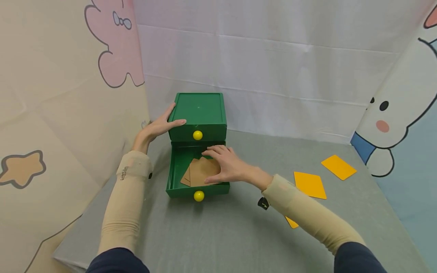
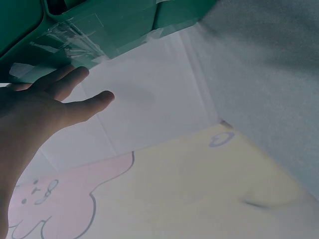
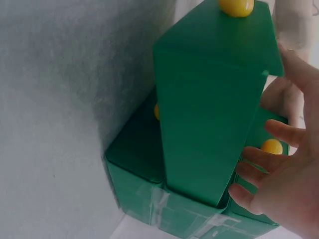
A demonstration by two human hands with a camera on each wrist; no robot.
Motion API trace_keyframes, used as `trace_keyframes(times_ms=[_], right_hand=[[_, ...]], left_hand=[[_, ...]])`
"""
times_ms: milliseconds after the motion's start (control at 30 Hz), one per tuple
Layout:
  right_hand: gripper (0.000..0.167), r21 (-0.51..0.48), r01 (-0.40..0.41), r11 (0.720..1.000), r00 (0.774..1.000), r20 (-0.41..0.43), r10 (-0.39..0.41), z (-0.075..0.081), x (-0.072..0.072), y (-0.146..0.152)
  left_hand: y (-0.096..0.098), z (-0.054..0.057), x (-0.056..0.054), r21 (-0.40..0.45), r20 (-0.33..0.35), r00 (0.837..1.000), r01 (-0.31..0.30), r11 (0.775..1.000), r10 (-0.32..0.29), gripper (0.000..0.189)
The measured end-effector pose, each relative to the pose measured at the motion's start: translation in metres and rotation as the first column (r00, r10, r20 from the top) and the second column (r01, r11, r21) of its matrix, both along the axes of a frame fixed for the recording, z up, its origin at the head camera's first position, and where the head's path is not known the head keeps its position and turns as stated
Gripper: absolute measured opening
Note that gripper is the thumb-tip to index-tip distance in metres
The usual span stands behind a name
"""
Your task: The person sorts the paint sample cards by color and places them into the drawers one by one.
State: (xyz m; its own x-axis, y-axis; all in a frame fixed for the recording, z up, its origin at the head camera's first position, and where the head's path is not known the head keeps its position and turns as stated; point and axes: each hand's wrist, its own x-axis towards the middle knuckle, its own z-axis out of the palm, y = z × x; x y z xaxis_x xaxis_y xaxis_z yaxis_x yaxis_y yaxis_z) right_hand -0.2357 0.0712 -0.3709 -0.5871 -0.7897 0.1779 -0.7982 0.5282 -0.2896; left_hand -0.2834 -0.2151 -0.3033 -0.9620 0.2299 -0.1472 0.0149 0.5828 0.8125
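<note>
A green drawer cabinet (image 1: 199, 108) with yellow knobs stands on the table, one drawer (image 1: 177, 192) pulled out towards me. Several brown cards (image 1: 198, 176) lie overlapping inside that drawer. Over its right side reaches my right hand (image 1: 229, 165), fingers spread and slightly bent, thumb and fingertips above the cards. The right wrist view shows this hand (image 3: 286, 184) beside the drawer's wall, nothing between its fingers. My left hand (image 1: 158, 127) rests against the cabinet's upper left side, thumb across the top edge. In the left wrist view its fingers (image 2: 75, 82) touch the taped green side.
Orange cards lie on the grey table (image 1: 239, 242) to the right: one far back (image 1: 338, 167), one nearer (image 1: 310, 184), and another orange card (image 1: 291, 222) partly hidden under my right forearm. Cloth walls with cartoon figures enclose the table at the back and sides.
</note>
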Motion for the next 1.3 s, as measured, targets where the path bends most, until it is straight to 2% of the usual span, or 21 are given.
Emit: trace_keyframes(times_ms=[100,233,300,367,433,467,500,567,600,700,733,800,900,1000,1067,1100,1200,1300], right_hand=[[0.071,-0.041,-0.009,0.999,1.0,0.005,0.009,0.001,0.007,0.003],[0.055,-0.19,-0.034,0.981,0.998,0.047,0.044,0.006,0.025,0.009],[0.049,-0.283,-0.065,0.957,0.994,0.064,0.086,0.007,0.038,0.012],[0.043,-0.375,-0.107,0.921,0.984,0.093,0.152,0.007,0.053,0.014],[0.039,-0.447,-0.143,0.883,0.963,0.142,0.228,0.002,0.068,0.015],[0.037,-0.472,-0.152,0.868,0.945,0.189,0.268,-0.001,0.075,0.015],[0.036,-0.493,-0.153,0.856,0.916,0.255,0.31,-0.005,0.082,0.015],[0.034,-0.514,-0.122,0.849,0.83,0.416,0.371,-0.016,0.092,0.014],[0.035,-0.508,-0.09,0.857,0.772,0.508,0.382,-0.021,0.096,0.014],[0.037,-0.455,0.02,0.89,0.567,0.739,0.364,-0.041,0.102,0.012],[0.039,-0.431,0.055,0.901,0.511,0.787,0.345,-0.048,0.102,0.011],[0.043,-0.382,0.132,0.915,0.416,0.859,0.298,-0.059,0.102,0.009],[0.05,-0.324,0.235,0.916,0.322,0.916,0.241,-0.073,0.101,0.002],[0.056,-0.3,0.33,0.895,0.243,0.943,0.227,-0.082,0.101,-0.006],[0.06,-0.306,0.385,0.871,0.216,0.947,0.237,-0.086,0.101,-0.012],[0.061,-0.315,0.41,0.856,0.216,0.945,0.244,-0.087,0.101,-0.015],[0.06,-0.351,0.464,0.813,0.261,0.932,0.254,-0.088,0.101,-0.022],[0.055,-0.375,0.492,0.785,0.311,0.919,0.244,-0.088,0.101,-0.028]], left_hand=[[0.0,0.0,-0.001,0.005,0.003,1.0,0.001,1.0,-0.001,0.092],[0.0,0.0,0.0,0.01,0.002,1.0,0.003,1.0,-0.003,0.092],[0.0,0.0,0.001,0.011,-0.001,1.0,0.006,1.0,-0.006,0.092],[0.0,0.0,0.002,0.013,-0.001,1.0,0.009,1.0,-0.009,0.092],[0.0,0.0,0.002,0.013,0.0,1.0,0.011,1.0,-0.011,0.092],[0.0,0.0,0.002,0.014,0.002,1.0,0.012,1.0,-0.012,0.092],[-0.001,0.0,0.002,0.016,0.004,1.0,0.012,1.0,-0.012,0.092],[-0.001,0.0,0.001,0.019,0.003,1.0,0.011,1.0,-0.011,0.092],[-0.001,-0.001,0.001,0.02,0.001,1.0,0.011,1.0,-0.011,0.092],[-0.001,-0.001,-0.001,0.024,-0.003,1.0,0.009,1.0,-0.009,0.092],[-0.001,-0.001,-0.001,0.025,-0.004,1.0,0.01,1.0,-0.01,0.093],[-0.001,-0.001,-0.002,0.026,-0.005,1.0,0.009,1.0,-0.009,0.093],[-0.001,-0.001,-0.001,0.026,-0.007,1.0,0.009,1.0,-0.009,0.093],[-0.001,-0.001,0.0,0.019,-0.01,1.0,0.01,1.0,-0.01,0.092],[-0.001,-0.002,0.001,0.015,-0.011,1.0,0.012,1.0,-0.012,0.092],[-0.001,-0.002,0.001,0.013,-0.01,1.0,0.012,1.0,-0.011,0.092],[-0.001,-0.003,-0.001,0.014,-0.006,1.0,0.011,1.0,-0.011,0.092],[-0.004,-0.007,-0.006,0.021,-0.004,1.0,0.008,1.0,-0.008,0.093]])
